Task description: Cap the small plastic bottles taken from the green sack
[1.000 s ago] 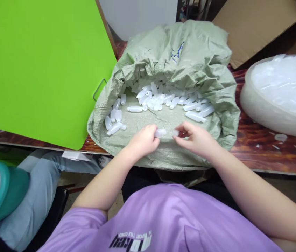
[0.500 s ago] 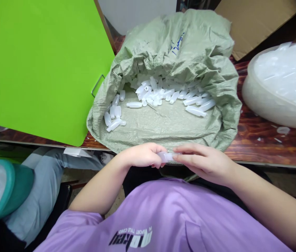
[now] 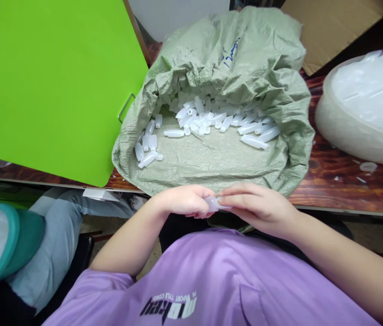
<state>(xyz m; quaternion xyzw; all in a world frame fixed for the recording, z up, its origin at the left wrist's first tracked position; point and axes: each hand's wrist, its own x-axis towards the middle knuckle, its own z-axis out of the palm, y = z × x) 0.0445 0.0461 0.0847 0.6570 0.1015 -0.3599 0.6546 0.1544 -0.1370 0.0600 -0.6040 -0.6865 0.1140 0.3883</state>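
My left hand (image 3: 184, 200) and my right hand (image 3: 259, 207) meet at the near edge of the table, both closed on one small translucent plastic bottle (image 3: 216, 203) held between them. Only a short part of the bottle shows between the fingers. Just beyond my hands lies an open grey-green woven sack (image 3: 218, 163) with several more small white bottles (image 3: 212, 120) scattered inside it.
A bright green board (image 3: 52, 81) stands at the left on the brown table (image 3: 347, 185). A white tub (image 3: 364, 113) of clear plastic pieces sits at the right, a cardboard box (image 3: 330, 27) behind it. A teal basin (image 3: 1, 244) and another person's leg (image 3: 59, 240) are lower left.
My hands drew the bottle back from inside the sack to the table's near edge, then closed further together over it.
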